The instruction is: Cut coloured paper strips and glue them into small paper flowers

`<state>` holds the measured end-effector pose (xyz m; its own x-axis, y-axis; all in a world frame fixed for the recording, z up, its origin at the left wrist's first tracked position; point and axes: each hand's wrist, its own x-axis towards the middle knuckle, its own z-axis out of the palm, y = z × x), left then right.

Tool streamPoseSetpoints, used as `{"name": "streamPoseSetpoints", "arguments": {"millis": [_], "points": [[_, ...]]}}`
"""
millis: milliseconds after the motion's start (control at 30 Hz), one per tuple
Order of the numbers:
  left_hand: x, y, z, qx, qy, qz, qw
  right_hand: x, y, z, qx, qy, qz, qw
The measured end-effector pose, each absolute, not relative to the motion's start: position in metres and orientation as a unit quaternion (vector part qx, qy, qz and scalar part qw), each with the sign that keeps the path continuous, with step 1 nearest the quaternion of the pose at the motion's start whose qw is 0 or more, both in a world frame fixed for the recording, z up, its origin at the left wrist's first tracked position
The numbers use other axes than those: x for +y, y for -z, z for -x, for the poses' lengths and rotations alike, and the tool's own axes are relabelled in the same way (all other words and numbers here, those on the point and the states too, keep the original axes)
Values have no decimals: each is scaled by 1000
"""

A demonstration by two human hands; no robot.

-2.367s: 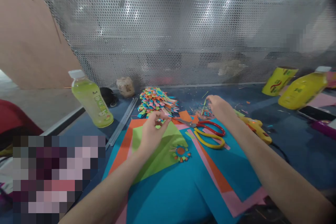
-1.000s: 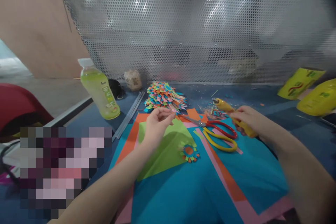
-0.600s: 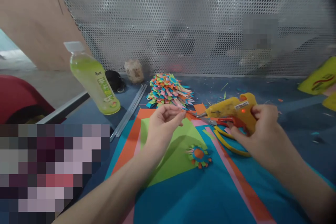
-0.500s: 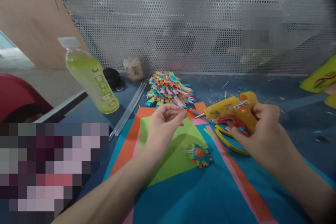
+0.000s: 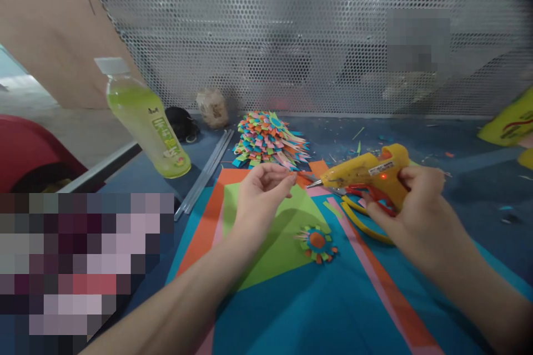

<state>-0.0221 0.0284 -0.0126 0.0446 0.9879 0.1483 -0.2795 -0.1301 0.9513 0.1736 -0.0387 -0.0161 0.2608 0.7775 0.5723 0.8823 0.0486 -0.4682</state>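
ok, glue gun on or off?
Looks on: a red light glows on the glue gun held in the right hand.

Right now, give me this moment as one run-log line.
left hand: pinched, contents unclear | right hand: holding yellow glue gun, nozzle toward left hand | paper rosette: on green sheet

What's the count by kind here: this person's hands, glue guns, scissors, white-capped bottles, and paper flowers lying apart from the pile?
Hands: 2, the left hand and the right hand
Yellow glue gun: 1
Pair of scissors: 1
White-capped bottle: 1
Separate paper flower: 1
Total: 6
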Motion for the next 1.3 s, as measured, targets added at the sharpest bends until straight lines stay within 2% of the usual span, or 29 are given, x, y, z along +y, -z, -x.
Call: {"name": "streamPoseSetpoints", "arguments": {"millis": [333,800,1300], "points": [[27,12,22,376,-576,-477,547,-42,10,-167,-586,14,715,380],[28,12,22,377,-571,-474,554,-42,14,-170,-605,70,702,369],[28,11,21,373,-577,-466,557,-40,13,-171,-612,65,686,388]]}}
